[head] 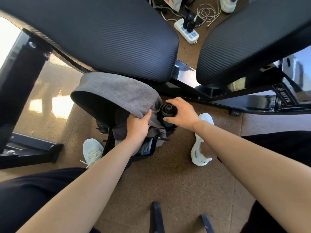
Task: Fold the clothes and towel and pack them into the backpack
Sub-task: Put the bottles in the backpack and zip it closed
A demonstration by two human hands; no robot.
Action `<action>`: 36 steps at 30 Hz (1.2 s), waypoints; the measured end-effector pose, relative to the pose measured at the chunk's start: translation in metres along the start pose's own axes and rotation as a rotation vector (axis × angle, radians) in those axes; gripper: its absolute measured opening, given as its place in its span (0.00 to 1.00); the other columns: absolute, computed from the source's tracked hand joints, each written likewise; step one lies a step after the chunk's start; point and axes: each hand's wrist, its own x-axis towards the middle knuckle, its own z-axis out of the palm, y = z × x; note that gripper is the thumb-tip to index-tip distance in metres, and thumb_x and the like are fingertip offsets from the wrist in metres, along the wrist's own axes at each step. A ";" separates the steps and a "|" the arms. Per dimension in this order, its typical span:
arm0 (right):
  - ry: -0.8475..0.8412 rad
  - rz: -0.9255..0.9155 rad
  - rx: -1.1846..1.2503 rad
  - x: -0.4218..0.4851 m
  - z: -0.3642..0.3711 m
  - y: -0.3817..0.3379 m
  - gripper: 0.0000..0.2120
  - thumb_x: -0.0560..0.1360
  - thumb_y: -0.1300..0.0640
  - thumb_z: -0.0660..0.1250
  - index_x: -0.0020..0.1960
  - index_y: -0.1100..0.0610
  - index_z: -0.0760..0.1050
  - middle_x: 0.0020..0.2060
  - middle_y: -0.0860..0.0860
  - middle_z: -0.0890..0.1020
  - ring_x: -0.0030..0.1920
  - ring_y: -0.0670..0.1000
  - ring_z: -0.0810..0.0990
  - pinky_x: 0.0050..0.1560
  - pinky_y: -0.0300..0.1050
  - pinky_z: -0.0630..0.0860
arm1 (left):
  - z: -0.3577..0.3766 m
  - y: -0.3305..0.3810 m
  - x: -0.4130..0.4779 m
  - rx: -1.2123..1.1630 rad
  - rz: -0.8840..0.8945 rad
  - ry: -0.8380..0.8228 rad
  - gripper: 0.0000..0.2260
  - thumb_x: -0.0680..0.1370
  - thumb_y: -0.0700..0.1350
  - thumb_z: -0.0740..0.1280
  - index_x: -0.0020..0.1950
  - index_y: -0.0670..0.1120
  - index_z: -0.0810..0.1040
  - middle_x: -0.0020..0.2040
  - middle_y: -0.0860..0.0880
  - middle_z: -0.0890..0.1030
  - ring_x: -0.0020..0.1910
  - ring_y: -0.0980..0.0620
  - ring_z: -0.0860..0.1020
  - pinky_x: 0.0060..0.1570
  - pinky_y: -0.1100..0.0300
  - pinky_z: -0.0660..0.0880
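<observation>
Here the grey backpack [114, 88] stands on the floor between the person's feet. The left hand [137, 126] grips its flap edge and holds the mouth open. The right hand [181, 113] curls round a black bottle [168, 110] at the backpack's side. Dark cloth [120, 132] lies inside. If the flap slips, the mouth could collapse and rumple it.

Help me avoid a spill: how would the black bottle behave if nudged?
Probably rigid, so the right hand gripping its cap won't dent the black bottle. Upright beside the soft grey backpack, it may tip if released.
</observation>
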 end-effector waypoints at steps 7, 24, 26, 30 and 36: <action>-0.279 -0.178 -0.246 0.015 -0.013 -0.015 0.33 0.68 0.54 0.80 0.71 0.55 0.73 0.62 0.52 0.75 0.64 0.54 0.75 0.65 0.52 0.75 | 0.008 0.001 0.003 0.000 0.013 0.002 0.18 0.74 0.55 0.74 0.60 0.50 0.81 0.57 0.52 0.84 0.59 0.51 0.82 0.59 0.44 0.81; -0.496 -0.359 -0.591 0.025 -0.033 -0.017 0.36 0.71 0.60 0.77 0.76 0.58 0.68 0.69 0.56 0.71 0.66 0.59 0.74 0.64 0.50 0.72 | 0.013 -0.004 0.011 0.005 0.059 0.028 0.11 0.66 0.65 0.72 0.47 0.65 0.80 0.55 0.52 0.84 0.58 0.48 0.83 0.57 0.42 0.81; -0.454 -0.302 -0.622 0.029 -0.033 -0.017 0.34 0.70 0.51 0.78 0.73 0.57 0.71 0.65 0.56 0.74 0.62 0.60 0.77 0.61 0.52 0.74 | 0.013 -0.001 0.010 0.028 0.079 0.013 0.08 0.66 0.65 0.71 0.44 0.70 0.80 0.53 0.52 0.84 0.56 0.47 0.83 0.56 0.41 0.81; -0.193 -0.001 -0.557 0.029 -0.025 -0.015 0.29 0.70 0.33 0.71 0.49 0.60 0.77 0.45 0.56 0.79 0.50 0.61 0.80 0.48 0.51 0.74 | 0.012 0.001 0.006 0.064 0.127 -0.004 0.03 0.71 0.59 0.71 0.43 0.69 0.81 0.52 0.53 0.85 0.56 0.49 0.83 0.56 0.41 0.81; -0.383 -0.206 -0.627 0.034 -0.027 -0.027 0.27 0.68 0.46 0.79 0.60 0.60 0.77 0.55 0.57 0.78 0.55 0.59 0.79 0.51 0.49 0.73 | 0.014 0.000 0.005 0.018 0.068 -0.028 0.14 0.66 0.64 0.72 0.48 0.60 0.81 0.54 0.51 0.85 0.56 0.48 0.84 0.56 0.42 0.81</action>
